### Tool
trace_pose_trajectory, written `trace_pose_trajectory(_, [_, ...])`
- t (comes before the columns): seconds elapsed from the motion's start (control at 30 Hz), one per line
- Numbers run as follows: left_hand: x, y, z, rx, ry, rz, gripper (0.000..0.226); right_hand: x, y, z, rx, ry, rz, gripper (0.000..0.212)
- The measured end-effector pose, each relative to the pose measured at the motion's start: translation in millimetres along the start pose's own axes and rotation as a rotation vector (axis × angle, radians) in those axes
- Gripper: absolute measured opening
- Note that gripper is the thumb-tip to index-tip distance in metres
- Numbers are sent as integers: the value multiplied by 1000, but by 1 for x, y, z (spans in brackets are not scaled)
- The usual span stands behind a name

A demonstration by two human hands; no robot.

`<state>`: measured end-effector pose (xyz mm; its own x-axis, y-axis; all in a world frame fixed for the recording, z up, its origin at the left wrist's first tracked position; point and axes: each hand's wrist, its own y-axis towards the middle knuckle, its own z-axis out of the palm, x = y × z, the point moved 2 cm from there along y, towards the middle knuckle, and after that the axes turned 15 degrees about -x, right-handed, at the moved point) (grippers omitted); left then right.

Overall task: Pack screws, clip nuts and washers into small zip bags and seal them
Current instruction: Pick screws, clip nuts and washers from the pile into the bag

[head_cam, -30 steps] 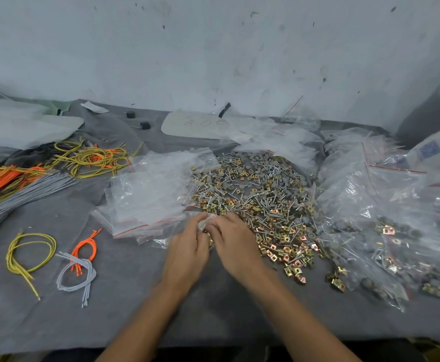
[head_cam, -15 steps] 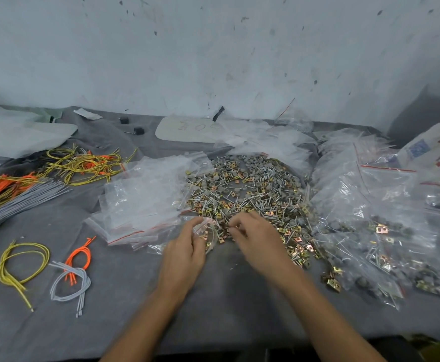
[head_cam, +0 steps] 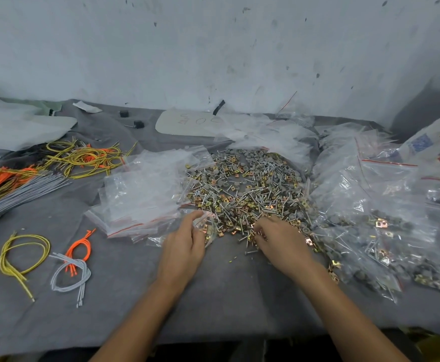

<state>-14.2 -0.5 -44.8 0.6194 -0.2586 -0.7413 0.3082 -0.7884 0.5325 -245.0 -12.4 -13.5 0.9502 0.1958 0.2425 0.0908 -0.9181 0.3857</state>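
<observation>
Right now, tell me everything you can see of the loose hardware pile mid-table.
The loose hardware pile is a flat, roughly round heap of mixed parts: thin silver screws, gold-coloured square clip nuts and grey round washers, all jumbled. It lies on the grey cloth, with the stack of empty zip bags against its left edge and filled bags along its right. The right hand reaches its fingers into the near edge. The left hand holds a small clear bag just beside it.

left hand [head_cam: 185, 246] pinches small zip bag [head_cam: 208, 228] beside hardware pile [head_cam: 245, 189]; right hand [head_cam: 279, 239] fingers curled into pile's near edge
</observation>
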Motion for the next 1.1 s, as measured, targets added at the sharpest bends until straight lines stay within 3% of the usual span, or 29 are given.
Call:
trace_pose_trajectory(0.2, [-2, 0, -1, 11, -14, -12, 41, 4, 1, 2, 66, 41, -9, 17])
trace_pose_trajectory(0.53, [-5, 1, -3, 13, -7, -3, 40, 11, -2, 5, 0, 109, 6, 23])
trace_pose_trajectory(0.77, [-6, 1, -3, 26, 1, -31, 40, 17, 1, 11, 2, 72, -5, 14])
trace_pose_trajectory(1.0, [-7, 1, -4, 25, -4, -11, 41, 57, -6, 7, -97, 435, 3, 11])
trace_pose_trajectory(1.1, [-6, 1, -3, 30, -12, -18, 42, 80, -4, 13, -83, 373, -87, 17])
